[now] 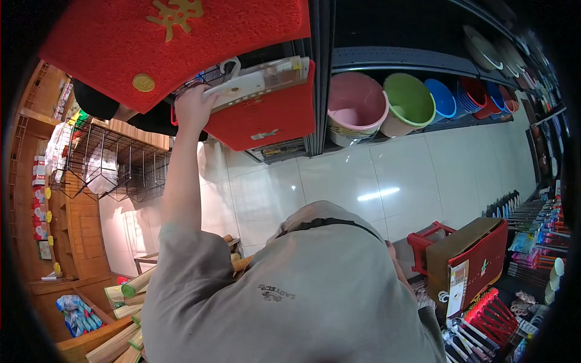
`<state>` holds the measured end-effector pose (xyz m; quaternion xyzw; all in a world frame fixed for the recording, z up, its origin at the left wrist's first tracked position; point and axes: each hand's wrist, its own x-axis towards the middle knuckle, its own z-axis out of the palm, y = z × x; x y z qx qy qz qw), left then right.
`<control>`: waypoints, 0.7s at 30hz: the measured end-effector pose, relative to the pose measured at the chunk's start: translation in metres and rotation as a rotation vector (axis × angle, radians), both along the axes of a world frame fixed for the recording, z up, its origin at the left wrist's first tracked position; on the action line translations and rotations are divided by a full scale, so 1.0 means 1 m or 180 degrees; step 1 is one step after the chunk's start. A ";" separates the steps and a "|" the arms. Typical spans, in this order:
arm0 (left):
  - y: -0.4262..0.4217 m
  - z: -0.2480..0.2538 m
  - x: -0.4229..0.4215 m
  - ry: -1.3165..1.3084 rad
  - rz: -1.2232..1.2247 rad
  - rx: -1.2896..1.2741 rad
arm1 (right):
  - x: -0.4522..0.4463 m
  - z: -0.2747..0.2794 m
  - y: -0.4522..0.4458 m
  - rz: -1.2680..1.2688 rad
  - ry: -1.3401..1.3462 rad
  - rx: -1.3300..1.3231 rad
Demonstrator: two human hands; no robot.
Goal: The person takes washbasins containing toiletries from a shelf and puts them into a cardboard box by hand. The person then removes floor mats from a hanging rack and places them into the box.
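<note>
My left arm reaches up to the rack at the upper left. My left hand [195,109] is closed on the top edge of a red doormat [266,118], at its white hanger card [260,80] with a plastic hook. The doormat hangs tilted against a dark rack post. Just above my hand is a larger red mat [242,30] with gold lettering and a round gold emblem. My right hand is out of sight; only part of that arm shows beside my body.
Pink [357,103] and green [410,100] buckets stand on the low shelf, with blue and red basins beyond. At right, a cardboard box [463,239] holds a red mat beside a red stool [426,242]. A wire rack [121,160] stands left. A dark-clothed person [94,100] is partly hidden behind the large mat.
</note>
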<state>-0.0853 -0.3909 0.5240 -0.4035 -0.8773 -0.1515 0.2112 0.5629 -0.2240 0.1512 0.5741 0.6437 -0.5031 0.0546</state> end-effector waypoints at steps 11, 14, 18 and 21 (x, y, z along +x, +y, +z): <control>-0.027 0.015 0.071 -0.0069 -0.0843 0.0080 | -0.008 -0.018 0.012 0.0401 0.0018 0.0172; -0.012 0.002 0.094 -0.0314 -0.1188 0.0086 | -0.063 0.037 0.026 -0.0414 0.0923 -0.0105; 0.020 -0.026 0.124 -0.0534 -0.1663 0.0032 | -0.151 0.172 0.046 -0.0600 0.2196 0.1087; 0.056 -0.042 0.157 -0.0669 -0.2119 0.0062 | -0.184 0.273 0.047 0.0176 0.2109 0.2044</control>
